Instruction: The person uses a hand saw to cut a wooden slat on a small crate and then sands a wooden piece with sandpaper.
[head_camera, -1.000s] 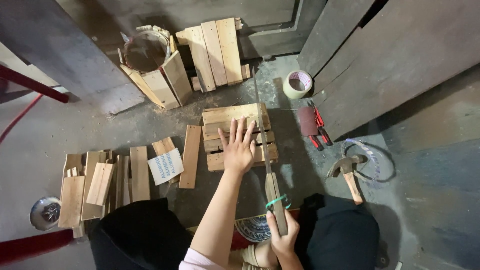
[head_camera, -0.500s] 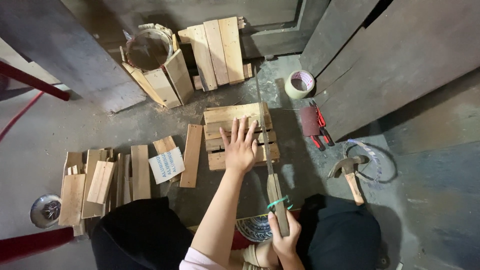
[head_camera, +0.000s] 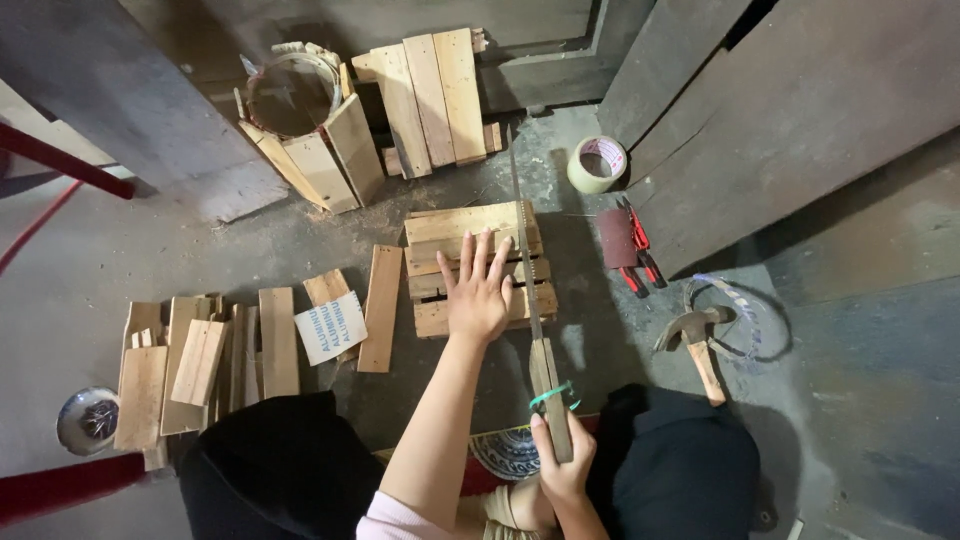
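Left hand (head_camera: 478, 292) stays spread flat on the slatted wood panel (head_camera: 478, 268) at centre frame, right hand (head_camera: 562, 468) at six o'clock stays wrapped round the handsaw (head_camera: 532, 320), blade barely shifted along the panel's three o'clock edge, claw hammer (head_camera: 697, 340) idle at four.

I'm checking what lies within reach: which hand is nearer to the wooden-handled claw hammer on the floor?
Right. The right hand grips the hand saw's wooden handle, just left of the hammer. The left hand lies flat on the slatted wooden panel, farther left.
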